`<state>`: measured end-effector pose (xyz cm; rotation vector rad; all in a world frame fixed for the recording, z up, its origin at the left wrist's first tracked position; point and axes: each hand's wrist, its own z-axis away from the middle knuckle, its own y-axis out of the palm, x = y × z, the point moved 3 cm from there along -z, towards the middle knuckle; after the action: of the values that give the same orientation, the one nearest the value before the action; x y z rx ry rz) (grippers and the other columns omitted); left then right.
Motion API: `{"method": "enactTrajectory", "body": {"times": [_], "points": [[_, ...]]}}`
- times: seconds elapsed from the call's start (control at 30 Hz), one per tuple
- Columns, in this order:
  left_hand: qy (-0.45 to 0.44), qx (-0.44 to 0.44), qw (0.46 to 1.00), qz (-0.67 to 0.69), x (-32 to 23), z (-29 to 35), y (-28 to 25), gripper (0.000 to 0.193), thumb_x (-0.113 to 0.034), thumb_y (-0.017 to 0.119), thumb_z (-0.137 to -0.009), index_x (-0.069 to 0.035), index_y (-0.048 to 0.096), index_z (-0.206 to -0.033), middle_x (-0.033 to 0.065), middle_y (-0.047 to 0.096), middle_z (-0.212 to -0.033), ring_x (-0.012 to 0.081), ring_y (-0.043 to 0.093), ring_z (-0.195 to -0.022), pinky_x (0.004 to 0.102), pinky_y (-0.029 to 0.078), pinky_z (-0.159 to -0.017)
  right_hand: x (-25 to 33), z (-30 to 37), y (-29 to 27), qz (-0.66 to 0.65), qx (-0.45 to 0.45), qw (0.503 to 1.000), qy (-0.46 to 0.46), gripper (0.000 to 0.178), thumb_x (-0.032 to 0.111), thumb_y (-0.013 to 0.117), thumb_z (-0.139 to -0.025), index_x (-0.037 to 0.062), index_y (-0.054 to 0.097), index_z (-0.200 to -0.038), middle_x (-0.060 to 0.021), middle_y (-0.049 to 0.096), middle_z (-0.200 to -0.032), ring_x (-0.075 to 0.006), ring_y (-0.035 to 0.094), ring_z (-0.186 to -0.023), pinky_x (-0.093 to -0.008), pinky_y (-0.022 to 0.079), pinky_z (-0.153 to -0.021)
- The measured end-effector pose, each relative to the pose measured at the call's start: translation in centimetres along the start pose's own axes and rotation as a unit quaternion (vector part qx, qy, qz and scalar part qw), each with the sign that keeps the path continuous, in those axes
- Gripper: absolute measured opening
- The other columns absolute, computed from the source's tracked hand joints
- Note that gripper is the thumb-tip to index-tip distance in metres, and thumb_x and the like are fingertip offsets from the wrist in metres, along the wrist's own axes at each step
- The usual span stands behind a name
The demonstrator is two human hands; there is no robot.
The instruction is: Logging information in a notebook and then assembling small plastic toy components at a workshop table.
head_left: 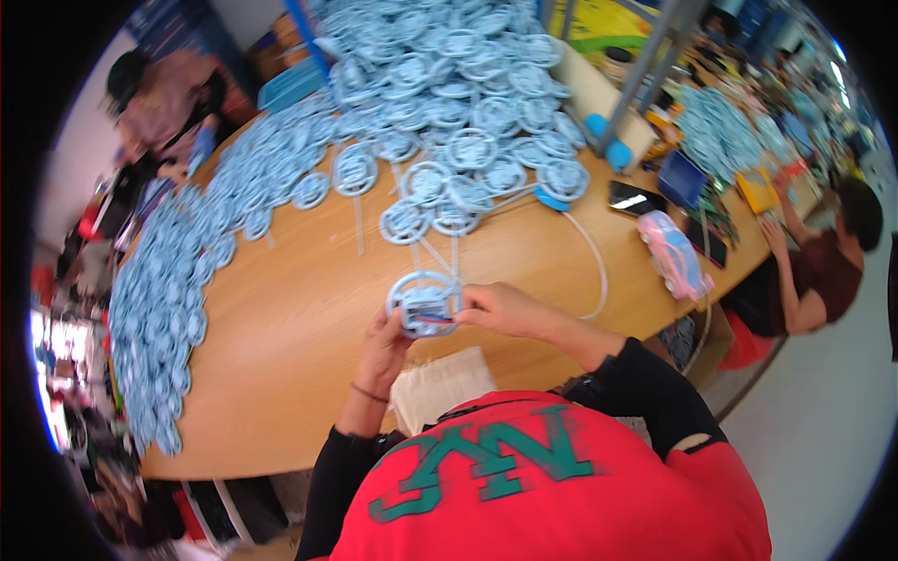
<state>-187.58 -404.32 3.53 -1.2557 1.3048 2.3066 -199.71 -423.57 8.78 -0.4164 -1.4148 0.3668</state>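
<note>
Between my hands, above the near part of the table, is a light-blue round plastic part (423, 288) with a ring-shaped rim. Its open middle shows red and blue wires and a dark piece. My left hand (385, 344) grips its lower left side with thumb and fingers. The fingers of my right hand (494, 309) are pinched together at its right edge, by the wires; whether they also hold a wire is too small to tell. Just beyond lie several similar light-blue parts (405, 222) with pale straps or stems pointing toward me.
Light-blue parts are heaped at the back (440, 84) and along the left side of the wooden table (281, 346). A phone (638, 199), a pink-and-blue toy car (673, 254) and a white cable (600, 266) lie right. Other people sit at left and right.
</note>
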Motion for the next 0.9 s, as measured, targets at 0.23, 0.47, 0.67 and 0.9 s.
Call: {"method": "enactTrajectory", "body": {"times": [0.23,0.47,0.67,0.9], "points": [[-0.089,0.028,0.995,0.034,-0.5,1.7,-0.1,0.043,-0.037,0.042,-0.100,-0.006,0.047,-0.129,0.0124,0.058,-0.124,0.0268,0.057,-0.114,0.0438,0.049,-0.097,0.7,0.3,2.1,-0.004,0.020,1.000,0.001,0.032,0.036,0.060,-0.088,0.0047,0.058,-0.089,-0.0174,0.063,-0.078,-0.0342,0.061,-0.073,-0.0420,0.046,-0.065],[-0.115,0.009,0.989,0.088,1.7,2.3,-3.6,0.048,-0.042,0.037,-0.100,-0.007,0.043,-0.131,0.0140,0.055,-0.128,0.0307,0.057,-0.114,0.0485,0.048,-0.096,-0.2,-0.4,6.2,0.016,-0.018,1.000,-0.013,0.029,0.037,0.059,-0.089,0.0079,0.056,-0.087,-0.0141,0.061,-0.072,-0.0325,0.059,-0.068,-0.0428,0.042,-0.060],[-0.091,-0.051,0.994,0.012,0.0,-1.3,-11.1,0.047,-0.041,0.037,-0.101,-0.008,0.042,-0.134,0.0119,0.053,-0.131,0.0274,0.055,-0.118,0.0487,0.046,-0.100,-3.2,-2.3,6.6,0.112,-0.024,0.992,0.051,0.032,0.039,0.064,-0.084,0.0082,0.061,-0.093,-0.0134,0.065,-0.078,-0.0326,0.062,-0.072,-0.0417,0.048,-0.065],[0.120,-0.141,0.971,0.150,-17.1,-4.9,-18.2,0.050,-0.049,0.045,-0.097,-0.007,0.047,-0.124,0.0181,0.053,-0.128,0.0321,0.053,-0.119,0.0428,0.044,-0.103,-6.7,-9.6,-2.9,0.161,-0.276,0.930,0.179,0.033,0.032,0.066,-0.081,0.0088,0.060,-0.105,-0.0161,0.067,-0.088,-0.0330,0.065,-0.081,-0.0434,0.049,-0.071]]}}
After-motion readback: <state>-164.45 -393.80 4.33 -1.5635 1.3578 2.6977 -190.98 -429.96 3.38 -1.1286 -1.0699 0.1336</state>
